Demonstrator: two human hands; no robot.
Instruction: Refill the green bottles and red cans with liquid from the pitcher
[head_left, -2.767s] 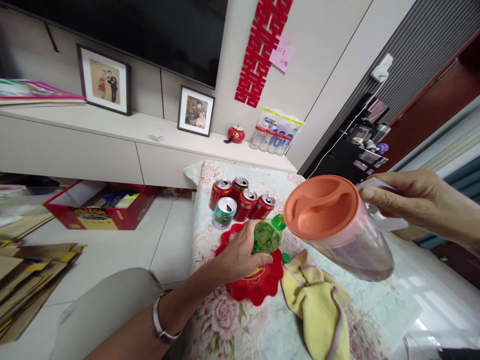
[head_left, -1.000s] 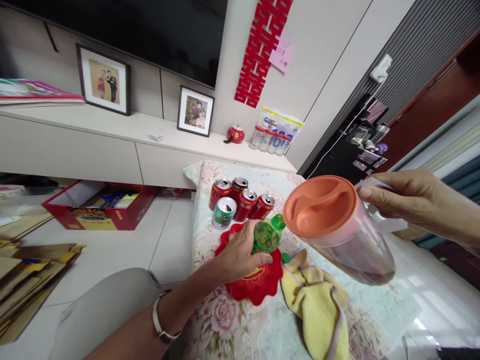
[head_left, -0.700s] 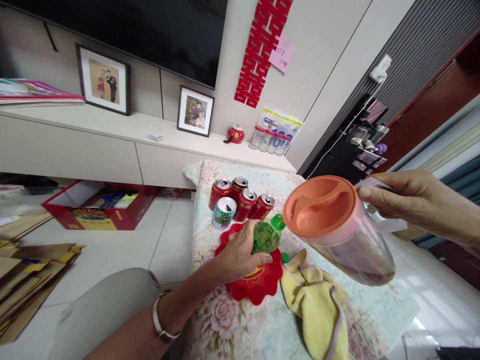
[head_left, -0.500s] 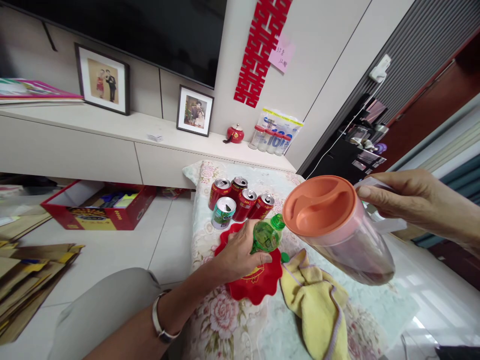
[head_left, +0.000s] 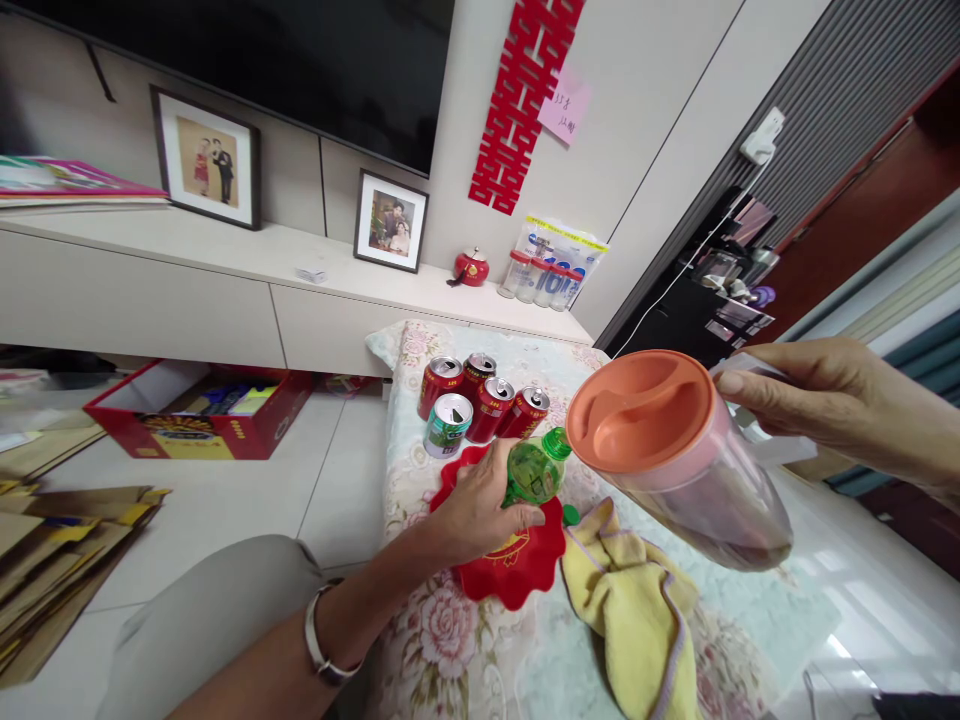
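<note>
At table (head_left: 544,655), LH (head_left: 472,510) w/ bottle (head_left: 535,472), RH (head_left: 832,400) w/ jug (head_left: 701,500) (tilted)

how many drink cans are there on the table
5: the green can in front, the left red can, the rear red can, the middle red can, and the right red can nearest the green bottle. The tilted pitcher could hide others.

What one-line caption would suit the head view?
The left hand holds an uncapped green bottle; the right hand holds an orange-lidded pitcher tilted toward the bottle, five cans beyond.
</note>
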